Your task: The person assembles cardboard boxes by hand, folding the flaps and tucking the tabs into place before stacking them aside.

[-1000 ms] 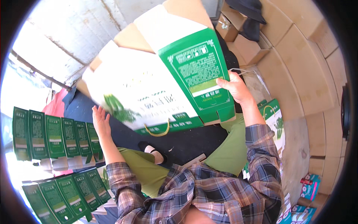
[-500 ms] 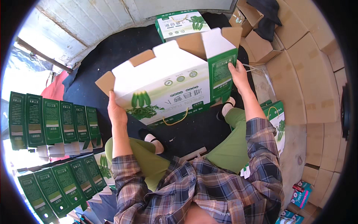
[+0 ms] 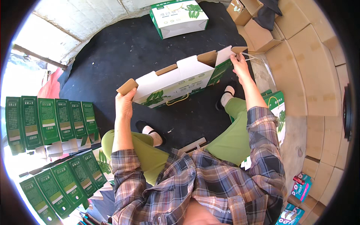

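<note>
A white and green cardboard gift box [image 3: 183, 81], its flaps standing up and a yellow cord handle [image 3: 177, 99] on its near side, is held between both hands over the black floor sheet. My left hand [image 3: 124, 104] pinches a brown-lined flap at the box's left end, thumb on top. At the other end, my right hand [image 3: 240, 66] grips the top edge by the green end panel; a pale strap lies just past its fingers. What is inside the box cannot be seen from here.
A closed box of the same print [image 3: 180, 19] stands at the back. Two rows of green cartons [image 3: 52, 123] line the left. Brown cartons [image 3: 315, 67] are stacked along the right, with small colourful packs [image 3: 302, 187] below. Another printed box [image 3: 277, 116] leans beside my right leg.
The box has tilted so its printed front shows less and its flaps sit lower. My left hand has moved slightly right, and the back box appears higher in view.
</note>
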### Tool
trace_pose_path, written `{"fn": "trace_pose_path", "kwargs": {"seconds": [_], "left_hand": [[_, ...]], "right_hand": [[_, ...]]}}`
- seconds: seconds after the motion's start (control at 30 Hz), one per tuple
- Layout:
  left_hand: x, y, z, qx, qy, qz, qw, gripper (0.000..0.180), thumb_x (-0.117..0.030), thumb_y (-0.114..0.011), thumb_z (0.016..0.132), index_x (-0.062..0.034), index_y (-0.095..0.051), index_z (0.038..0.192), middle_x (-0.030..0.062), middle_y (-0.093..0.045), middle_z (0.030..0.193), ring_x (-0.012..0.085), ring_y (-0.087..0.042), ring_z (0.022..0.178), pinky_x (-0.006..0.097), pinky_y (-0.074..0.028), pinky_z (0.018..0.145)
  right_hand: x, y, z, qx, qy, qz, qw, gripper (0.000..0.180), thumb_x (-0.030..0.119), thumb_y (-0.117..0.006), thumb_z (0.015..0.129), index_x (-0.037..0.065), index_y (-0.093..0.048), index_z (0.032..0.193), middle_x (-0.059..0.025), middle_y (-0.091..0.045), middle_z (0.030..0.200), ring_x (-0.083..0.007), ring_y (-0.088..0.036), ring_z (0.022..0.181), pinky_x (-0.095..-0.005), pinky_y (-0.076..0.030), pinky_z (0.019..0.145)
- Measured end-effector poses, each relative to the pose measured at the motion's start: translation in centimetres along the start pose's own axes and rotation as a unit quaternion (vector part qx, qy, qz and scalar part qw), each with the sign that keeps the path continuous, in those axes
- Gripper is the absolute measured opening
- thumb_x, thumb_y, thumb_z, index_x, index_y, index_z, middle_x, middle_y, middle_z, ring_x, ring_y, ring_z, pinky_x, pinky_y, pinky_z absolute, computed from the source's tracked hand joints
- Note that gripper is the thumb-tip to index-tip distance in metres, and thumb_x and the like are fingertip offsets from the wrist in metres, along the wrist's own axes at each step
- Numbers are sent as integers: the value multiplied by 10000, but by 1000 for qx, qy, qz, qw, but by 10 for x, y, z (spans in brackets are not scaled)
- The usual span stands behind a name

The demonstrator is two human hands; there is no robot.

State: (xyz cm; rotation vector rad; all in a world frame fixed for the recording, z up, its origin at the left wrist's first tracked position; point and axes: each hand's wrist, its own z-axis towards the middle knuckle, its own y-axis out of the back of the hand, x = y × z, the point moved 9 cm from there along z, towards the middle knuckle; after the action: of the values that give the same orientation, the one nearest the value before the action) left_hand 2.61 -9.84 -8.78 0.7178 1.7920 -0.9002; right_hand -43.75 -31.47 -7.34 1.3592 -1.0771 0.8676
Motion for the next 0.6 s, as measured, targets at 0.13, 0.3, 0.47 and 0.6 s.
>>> {"fn": "trace_pose_path", "kwargs": {"seconds": [0.13,0.3,0.47,0.6], "left_hand": [[-7,-5,-7,1,10,50,999,343,-21,-723,768,-8,-642,1101,57,-670,1026,162,-628,932,304,-462,876],[-32,-22,-28,52,-40,201,978,178,-37,-730,754,-34,-681,925,5,-645,886,111,-584,788,268,-462,719],[-51,-60,-51,109,-186,321,922,107,0,-710,745,-16,-666,842,21,-605,800,114,-559,721,266,-450,666],[-59,-75,-64,105,-254,362,891,81,11,-704,743,-6,-661,810,42,-589,790,139,-566,712,264,-449,662]], "right_hand": [[28,-9,-16,-32,81,34,996,839,287,-762,765,-20,-316,1405,-215,-467,1345,-292,-442,1270,-346,-358,1036],[54,-36,-39,-65,176,-203,961,1183,369,-848,643,-21,-89,1461,-247,-228,1480,-345,-290,1369,-405,-314,1093],[60,-25,-37,-93,145,-232,957,1022,201,-782,700,-1,-129,1459,-233,-287,1449,-358,-391,1301,-408,-373,1050],[53,-32,-33,-80,129,-252,956,890,62,-649,713,37,-162,1457,-238,-358,1383,-372,-451,1241,-397,-404,1021]]}}
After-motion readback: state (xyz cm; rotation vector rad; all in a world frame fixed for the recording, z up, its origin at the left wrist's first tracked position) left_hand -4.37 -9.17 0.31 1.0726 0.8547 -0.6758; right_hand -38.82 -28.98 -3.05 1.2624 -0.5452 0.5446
